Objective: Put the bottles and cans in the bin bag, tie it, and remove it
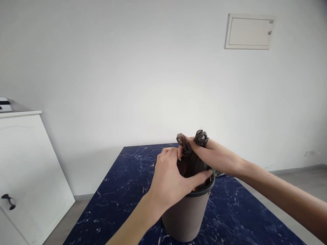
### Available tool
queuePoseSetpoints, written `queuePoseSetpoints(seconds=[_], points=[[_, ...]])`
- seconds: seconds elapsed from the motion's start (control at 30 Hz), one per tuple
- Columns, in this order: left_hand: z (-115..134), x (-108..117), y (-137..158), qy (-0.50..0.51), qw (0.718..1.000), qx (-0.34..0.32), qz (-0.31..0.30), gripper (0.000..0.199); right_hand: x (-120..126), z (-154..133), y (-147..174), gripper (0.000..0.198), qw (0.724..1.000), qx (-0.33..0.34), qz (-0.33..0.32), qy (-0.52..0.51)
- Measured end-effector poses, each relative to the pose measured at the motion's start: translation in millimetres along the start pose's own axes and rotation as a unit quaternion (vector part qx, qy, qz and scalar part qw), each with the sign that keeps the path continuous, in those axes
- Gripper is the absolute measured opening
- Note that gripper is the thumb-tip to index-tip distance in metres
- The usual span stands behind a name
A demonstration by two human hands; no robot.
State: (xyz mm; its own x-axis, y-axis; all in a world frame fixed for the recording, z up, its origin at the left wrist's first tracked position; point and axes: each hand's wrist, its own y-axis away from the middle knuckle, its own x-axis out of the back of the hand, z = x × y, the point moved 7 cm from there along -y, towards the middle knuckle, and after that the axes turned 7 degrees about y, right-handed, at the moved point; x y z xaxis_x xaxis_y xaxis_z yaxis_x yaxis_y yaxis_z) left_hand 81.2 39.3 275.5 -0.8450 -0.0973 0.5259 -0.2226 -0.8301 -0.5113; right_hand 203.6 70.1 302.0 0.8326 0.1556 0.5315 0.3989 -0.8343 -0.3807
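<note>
A grey trash bin [185, 217] with a dark rim stands upright on the table. A thin black plastic bag [198, 163] rises bunched from its mouth. My right hand [208, 153] reaches across from the right and is closed around the gathered top of the bag, tufts of plastic sticking out on both sides of it. My left hand [170, 173] lies over the near left of the bin's mouth, fingers bent over the far left and thumb stretched to the right rim, around the bag. Its fingertips are partly hidden. Inside the bin a small orange patch shows, too little to name.
The bin's table has a dark blue marble-patterned top [122, 190]. At left stands a white cabinet [33, 170] with a black handle and a white device [5, 104] on top. A pale wall [127, 68] with a panel door [250, 31] closes off the back.
</note>
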Motion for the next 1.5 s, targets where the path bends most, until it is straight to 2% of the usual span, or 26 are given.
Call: queuePoseSetpoints(seconds=[0.07, 0.13, 0.23, 0.37, 0.5, 0.6, 0.73, 0.9, 1.07, 1.27, 1.33, 1.4, 1.5], points=[[-3, -1, -3, 0.016, 1.0, 0.009, 0.002, 0.027, 0, -3, 5, 0.05, 0.999, -0.014, -0.04, 0.023], [-6, -1, -5, 0.026, 1.0, 0.007, -0.005, 0.021, 2, -5, 11, 0.051, 0.997, -0.014, -0.066, 0.029], [-6, 3, -9, 0.043, 0.999, -0.02, -0.025, 0.011, 8, -8, 18, 0.051, 0.995, 0.023, -0.078, 0.054], [-4, 4, -13, 0.094, 0.991, -0.045, -0.081, 0.023, 12, -3, 26, 0.049, 0.985, 0.081, -0.11, 0.107], [-12, 2, -14, 0.164, 0.979, 0.002, -0.12, 0.021, 15, 5, 31, 0.04, 0.977, 0.095, -0.149, 0.117], [-18, 1, -14, 0.216, 0.968, 0.024, -0.127, 0.017, 14, 6, 33, 0.032, 0.973, 0.102, -0.172, 0.117], [-25, 3, -16, 0.224, 0.969, 0.029, -0.105, 0.016, 21, 6, 30, 0.015, 0.979, 0.128, -0.077, 0.136], [-30, 3, -16, 0.204, 0.975, 0.05, -0.077, 0.015, 23, 17, 30, 0.01, 0.966, 0.153, 0.045, 0.203], [-24, 2, -11, 0.169, 0.982, 0.031, -0.077, 0.015, 13, 16, 28, 0.013, 0.918, 0.219, 0.1, 0.314], [-14, -1, -3, 0.172, 0.974, 0.028, -0.147, 0.004, 5, 8, 30, 0.028, 0.87, 0.277, 0.17, 0.372], [-18, 1, -2, 0.201, 0.967, 0.058, -0.143, 0.024, 1, 8, 32, 0.03, 0.854, 0.294, 0.186, 0.388], [-24, 5, -4, 0.232, 0.962, 0.086, -0.113, 0.04, -2, 9, 33, 0.032, 0.84, 0.308, 0.195, 0.402], [-28, 6, -9, 0.24, 0.962, 0.084, -0.095, 0.046, -8, 10, 34, 0.032, 0.827, 0.32, 0.201, 0.417]])
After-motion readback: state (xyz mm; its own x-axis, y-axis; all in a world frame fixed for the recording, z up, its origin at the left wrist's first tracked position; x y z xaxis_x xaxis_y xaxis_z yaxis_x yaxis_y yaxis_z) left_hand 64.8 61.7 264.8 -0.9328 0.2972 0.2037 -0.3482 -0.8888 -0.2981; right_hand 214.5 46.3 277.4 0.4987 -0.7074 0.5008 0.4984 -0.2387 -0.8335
